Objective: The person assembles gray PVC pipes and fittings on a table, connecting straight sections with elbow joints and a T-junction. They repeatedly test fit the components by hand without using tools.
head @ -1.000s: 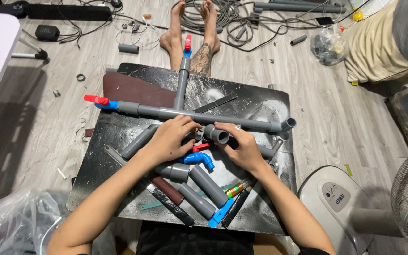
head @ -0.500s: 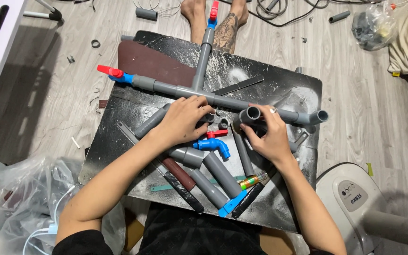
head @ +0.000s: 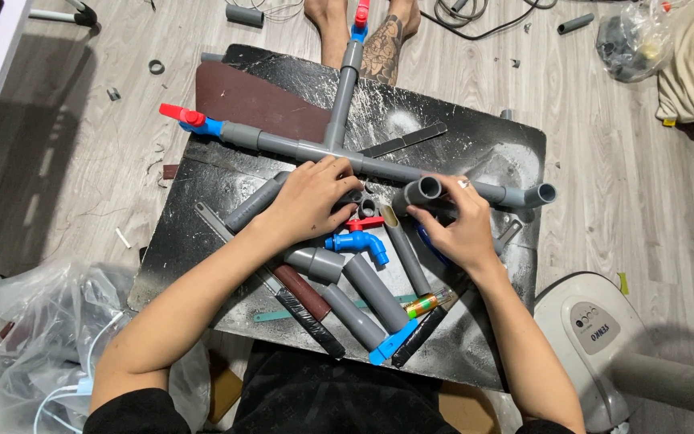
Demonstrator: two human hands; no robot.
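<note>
My right hand (head: pixel 455 225) grips a short grey pipe elbow (head: pixel 418 193), its round opening facing up, just in front of the long grey pipe assembly (head: pixel 307 149) that lies across the black board (head: pixel 475 145). My left hand (head: pixel 315 197) rests on small grey fittings (head: pixel 365 207) beside that elbow, fingers curled over them. A blue tap with a red handle (head: pixel 357 239) lies just below both hands. A red and blue valve (head: pixel 189 119) caps the assembly's left end.
Loose grey pipe pieces (head: pixel 367 289), a hacksaw blade (head: pixel 303 301) and a small tube (head: pixel 425 305) lie near me on the board. A person's bare feet (head: pixel 363 32) sit at its far edge. A white fan base (head: pixel 596 337) stands right, plastic bags (head: pixel 34 337) left.
The view has shifted so the board sits higher and larger in frame. My right hand with the elbow has stayed by the long pipe; my left hand has settled onto the small fittings.
</note>
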